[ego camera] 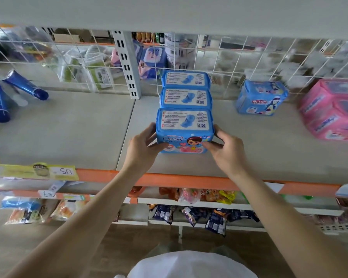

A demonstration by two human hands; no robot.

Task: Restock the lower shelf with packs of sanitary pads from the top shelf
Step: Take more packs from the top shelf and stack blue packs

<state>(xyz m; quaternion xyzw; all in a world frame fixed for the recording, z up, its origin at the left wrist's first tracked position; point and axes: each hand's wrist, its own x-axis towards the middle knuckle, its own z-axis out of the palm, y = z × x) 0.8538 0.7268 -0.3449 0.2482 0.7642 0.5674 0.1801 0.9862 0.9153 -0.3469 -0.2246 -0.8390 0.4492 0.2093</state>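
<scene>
Blurring hides goods behind white wire grid (225, 63). Left hand (142, 148), right hand (228, 150) fingers grasp front blue sanitary-pad pack (185, 129); pink bundle (331, 109) cut off right.

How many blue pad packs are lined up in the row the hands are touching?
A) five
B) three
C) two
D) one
B: three matching blue packs sit one behind another on the shelf, the front pack held between the left hand and right hand, the middle pack and back pack behind it.
</scene>
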